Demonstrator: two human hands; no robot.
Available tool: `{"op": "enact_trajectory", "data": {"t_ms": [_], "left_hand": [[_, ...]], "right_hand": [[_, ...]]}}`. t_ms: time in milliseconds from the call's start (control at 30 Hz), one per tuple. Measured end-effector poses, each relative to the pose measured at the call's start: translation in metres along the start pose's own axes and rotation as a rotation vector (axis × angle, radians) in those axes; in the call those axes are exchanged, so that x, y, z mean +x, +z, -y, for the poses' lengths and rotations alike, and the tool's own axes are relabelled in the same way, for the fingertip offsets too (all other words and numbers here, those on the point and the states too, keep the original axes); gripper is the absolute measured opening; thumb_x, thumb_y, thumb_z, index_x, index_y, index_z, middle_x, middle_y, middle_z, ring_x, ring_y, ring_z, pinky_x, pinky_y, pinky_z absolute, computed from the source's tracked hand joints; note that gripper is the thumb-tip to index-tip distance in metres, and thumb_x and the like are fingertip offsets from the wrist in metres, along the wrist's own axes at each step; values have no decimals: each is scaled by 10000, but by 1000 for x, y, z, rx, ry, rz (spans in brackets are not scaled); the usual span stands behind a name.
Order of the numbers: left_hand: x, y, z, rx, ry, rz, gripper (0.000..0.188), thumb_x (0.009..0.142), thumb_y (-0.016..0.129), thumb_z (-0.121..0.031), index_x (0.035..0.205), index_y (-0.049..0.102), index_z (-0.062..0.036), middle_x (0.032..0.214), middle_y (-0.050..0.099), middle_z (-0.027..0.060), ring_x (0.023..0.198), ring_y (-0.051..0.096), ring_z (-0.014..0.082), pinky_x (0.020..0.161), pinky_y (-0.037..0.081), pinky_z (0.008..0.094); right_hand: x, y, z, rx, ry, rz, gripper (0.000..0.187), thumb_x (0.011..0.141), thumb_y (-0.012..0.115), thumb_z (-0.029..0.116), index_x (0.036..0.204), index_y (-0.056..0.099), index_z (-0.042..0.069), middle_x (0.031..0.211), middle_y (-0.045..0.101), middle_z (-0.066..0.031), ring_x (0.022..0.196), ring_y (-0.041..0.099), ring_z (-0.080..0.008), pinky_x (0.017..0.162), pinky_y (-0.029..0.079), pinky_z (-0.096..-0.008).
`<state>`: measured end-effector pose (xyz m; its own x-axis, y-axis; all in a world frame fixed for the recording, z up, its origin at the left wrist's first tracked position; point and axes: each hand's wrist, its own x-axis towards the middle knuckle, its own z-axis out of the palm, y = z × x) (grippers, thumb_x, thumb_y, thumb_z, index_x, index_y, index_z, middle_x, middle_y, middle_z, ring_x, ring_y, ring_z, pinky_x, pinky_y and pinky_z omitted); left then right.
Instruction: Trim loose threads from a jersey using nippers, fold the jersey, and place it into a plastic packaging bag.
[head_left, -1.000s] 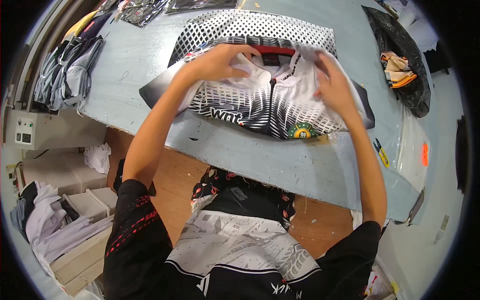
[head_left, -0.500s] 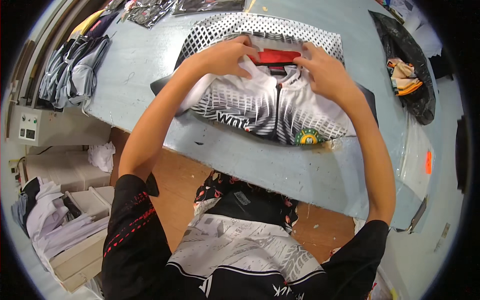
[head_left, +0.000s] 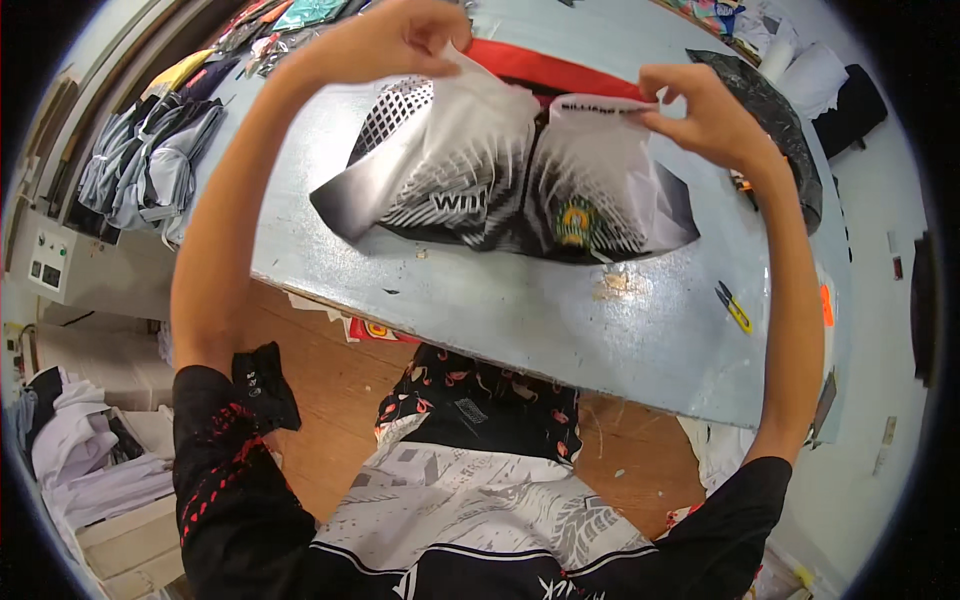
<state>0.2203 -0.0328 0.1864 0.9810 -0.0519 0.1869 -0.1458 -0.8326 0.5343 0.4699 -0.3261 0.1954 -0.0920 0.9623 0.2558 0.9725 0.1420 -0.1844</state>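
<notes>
- Okay, left hand (head_left: 418, 35), shirt's eleven o'clock: fingers pinching shirt (head_left: 500, 175) neck.
- Right hand (head_left: 706, 115), two o'clock: same pinch.
- Best: even tension, neck level.

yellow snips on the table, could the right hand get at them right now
Probably not without letting go: the right hand pinches the jersey's collar, though nothing covers the yellow snips.

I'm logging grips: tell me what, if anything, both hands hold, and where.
The left hand and right hand hold a shirt by its collar, one at each side of the neck opening.
</notes>
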Motion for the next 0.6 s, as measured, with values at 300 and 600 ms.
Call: {"op": "enact_trajectory", "data": {"t_ms": [300,600], "left_hand": [[-10,-92,-140,167,-13,-182,219,899,810,-109,998,631,-32,722,503,-34,704,440,69,640,398,252],[-43,-109,-156,187,191,-303,244,954,765,-236,1073,729,-26,806,664,13,726,629,80,670,548,251]], "right_hand": [[-19,-93,68,385,70,-295,334,980,669,17,1302,610,87,976,615,40,947,588,-48,899,471,-210],[-35,-107,132,577,139,-533,330,1008,695,171,1306,672,32,1092,730,-35,1008,666,-96,956,506,-253]]}}
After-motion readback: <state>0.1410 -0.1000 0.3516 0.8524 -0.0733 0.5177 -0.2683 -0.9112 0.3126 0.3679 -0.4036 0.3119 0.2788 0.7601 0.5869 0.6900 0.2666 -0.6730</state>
